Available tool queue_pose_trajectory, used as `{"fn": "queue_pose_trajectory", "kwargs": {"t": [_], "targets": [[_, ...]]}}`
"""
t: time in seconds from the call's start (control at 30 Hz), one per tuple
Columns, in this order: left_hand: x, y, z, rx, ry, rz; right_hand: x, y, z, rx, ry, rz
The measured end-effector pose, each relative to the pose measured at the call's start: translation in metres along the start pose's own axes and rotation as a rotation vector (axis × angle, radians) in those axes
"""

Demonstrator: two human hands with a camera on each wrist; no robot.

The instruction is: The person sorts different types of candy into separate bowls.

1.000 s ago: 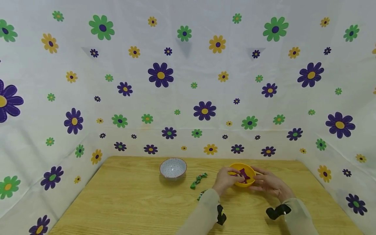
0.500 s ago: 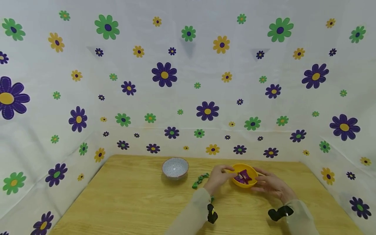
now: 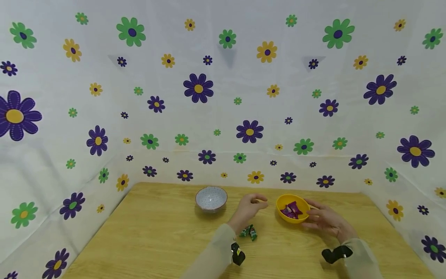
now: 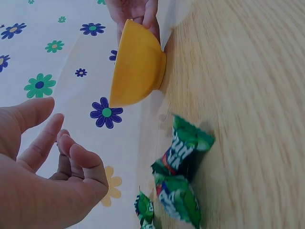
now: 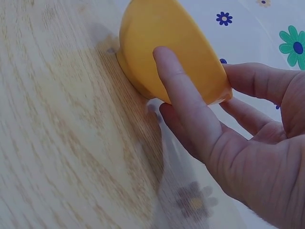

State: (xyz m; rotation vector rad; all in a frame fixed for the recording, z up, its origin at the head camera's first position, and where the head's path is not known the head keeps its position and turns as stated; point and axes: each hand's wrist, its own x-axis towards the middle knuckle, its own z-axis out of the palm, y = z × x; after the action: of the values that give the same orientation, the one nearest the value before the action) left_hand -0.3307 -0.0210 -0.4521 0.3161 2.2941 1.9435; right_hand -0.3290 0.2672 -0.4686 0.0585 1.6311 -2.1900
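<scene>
My left hand (image 3: 246,209) is in the air between the two bowls, fingers loosely bent and nothing between them in the left wrist view. Below and beside it lie green-wrapped candies (image 3: 248,232) on the table; the left wrist view shows another green candy (image 4: 144,208) behind the nearer pair (image 4: 183,148). To its right stands a yellow bowl (image 3: 294,220) with purple-wrapped candies (image 3: 291,209) inside. My right hand (image 3: 325,220) holds that bowl at its right side, thumb (image 5: 178,86) against the outer wall and other fingers near the rim.
A pale patterned bowl (image 3: 211,199) with a reddish rim stands to the left of my left hand. The wooden table (image 3: 153,232) ends at a white flower-printed cloth (image 3: 167,128) at the back and both sides.
My left hand has come out of the yellow bowl and moved left, away from it. The right hand has stayed at the bowl. The head view has shifted slightly.
</scene>
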Motion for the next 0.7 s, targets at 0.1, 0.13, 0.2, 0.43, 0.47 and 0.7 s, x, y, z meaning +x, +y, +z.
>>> {"fn": "queue_pose_trajectory", "kwargs": {"t": [0.1, 0.13, 0.2, 0.43, 0.47, 0.7], "targets": [[-0.004, -0.002, -0.009, 0.006, -0.004, 0.015, 0.000, 0.001, 0.000, 0.003, -0.002, 0.004], [-0.005, -0.002, -0.012, 0.009, -0.008, 0.032, 0.000, 0.001, 0.000, 0.001, -0.001, 0.003], [-0.006, -0.003, -0.019, 0.014, -0.006, 0.054, -0.001, 0.001, 0.001, -0.003, 0.002, -0.001], [-0.012, -0.004, -0.040, 0.009, 0.026, 0.014, -0.001, 0.000, 0.002, -0.021, -0.002, -0.006], [-0.012, -0.005, -0.042, 0.007, 0.027, 0.013, -0.001, 0.000, 0.001, -0.022, -0.003, -0.006], [-0.014, -0.001, -0.055, -0.036, 0.010, 0.015, 0.000, 0.000, 0.000, -0.021, 0.002, -0.005]]}}
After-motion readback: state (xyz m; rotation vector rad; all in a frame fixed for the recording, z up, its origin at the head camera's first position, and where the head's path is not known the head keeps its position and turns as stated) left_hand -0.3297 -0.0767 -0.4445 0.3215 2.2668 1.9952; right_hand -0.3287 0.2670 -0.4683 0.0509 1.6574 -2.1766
